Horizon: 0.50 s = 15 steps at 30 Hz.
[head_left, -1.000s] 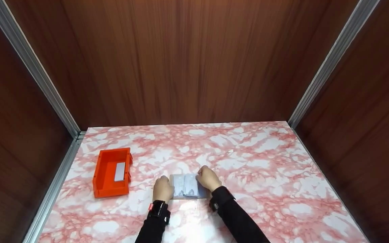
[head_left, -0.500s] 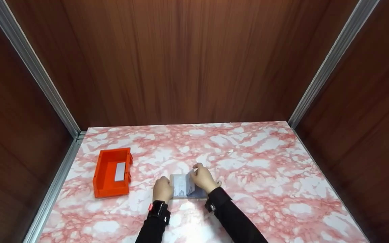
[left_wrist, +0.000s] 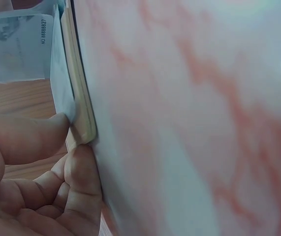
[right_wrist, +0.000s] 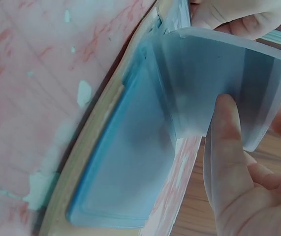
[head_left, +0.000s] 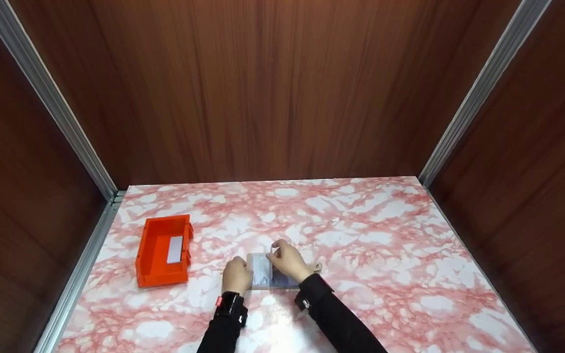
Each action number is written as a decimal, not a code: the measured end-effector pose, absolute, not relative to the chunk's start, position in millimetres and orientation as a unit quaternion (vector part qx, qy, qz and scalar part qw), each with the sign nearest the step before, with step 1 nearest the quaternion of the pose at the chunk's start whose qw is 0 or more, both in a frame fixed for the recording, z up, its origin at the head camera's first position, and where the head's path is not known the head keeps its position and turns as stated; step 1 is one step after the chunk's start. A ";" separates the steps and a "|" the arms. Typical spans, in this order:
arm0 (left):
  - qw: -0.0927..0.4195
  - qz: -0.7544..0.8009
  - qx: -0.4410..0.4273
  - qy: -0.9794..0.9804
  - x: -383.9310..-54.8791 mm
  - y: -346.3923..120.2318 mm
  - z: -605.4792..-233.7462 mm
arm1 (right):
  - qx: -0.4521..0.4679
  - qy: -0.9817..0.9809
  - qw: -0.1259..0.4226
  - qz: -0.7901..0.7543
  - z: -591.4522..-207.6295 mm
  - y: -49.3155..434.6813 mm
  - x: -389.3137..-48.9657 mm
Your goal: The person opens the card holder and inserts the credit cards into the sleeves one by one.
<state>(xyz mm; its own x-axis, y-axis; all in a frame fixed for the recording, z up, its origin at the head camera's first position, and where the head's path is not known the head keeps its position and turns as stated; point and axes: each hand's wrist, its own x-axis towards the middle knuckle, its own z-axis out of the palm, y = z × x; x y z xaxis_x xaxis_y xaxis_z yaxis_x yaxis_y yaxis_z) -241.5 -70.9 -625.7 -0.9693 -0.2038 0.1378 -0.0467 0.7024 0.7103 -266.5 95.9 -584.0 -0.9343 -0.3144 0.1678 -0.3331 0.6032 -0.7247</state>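
Note:
A tan card holder (head_left: 261,272) with clear plastic sleeve pages lies spread on the table between my hands. My left hand (head_left: 236,276) pinches its left edge, thumb over the sleeve and fingers under the cover (left_wrist: 87,129). With my right hand (head_left: 287,260) I pinch a raised sleeve page (right_wrist: 204,83), which stands up near the middle of the holder. A card with a dark stripe shows through this page in the right wrist view. In the left wrist view its other face (left_wrist: 19,49) bears a printed number. A bluish sleeve (right_wrist: 125,152) lies flat on the right side.
An orange bin (head_left: 162,280) stands at the left of the marbled table (head_left: 375,274), with a white card-like rectangle (head_left: 174,249) inside. A small tab with a round snap (head_left: 317,267) sticks out right of the holder. Wood-grain panels (head_left: 272,98) enclose the back and sides.
My right hand has moved left, lifting the sleeve page from the right side until it stands upright, uncovering the darker sleeve beneath. My left hand keeps its place on the holder's left edge.

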 end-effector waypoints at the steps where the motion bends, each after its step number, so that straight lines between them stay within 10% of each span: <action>1: 0.103 -0.380 0.068 -0.917 -241.4 -71.1 -625.5 | 0.183 -0.894 0.010 0.408 -584.1 95.7 -266.5; 15: 0.110 -0.382 0.066 -0.915 -239.4 -70.3 -623.1 | 0.193 -0.888 -0.002 0.418 -582.6 97.5 -264.8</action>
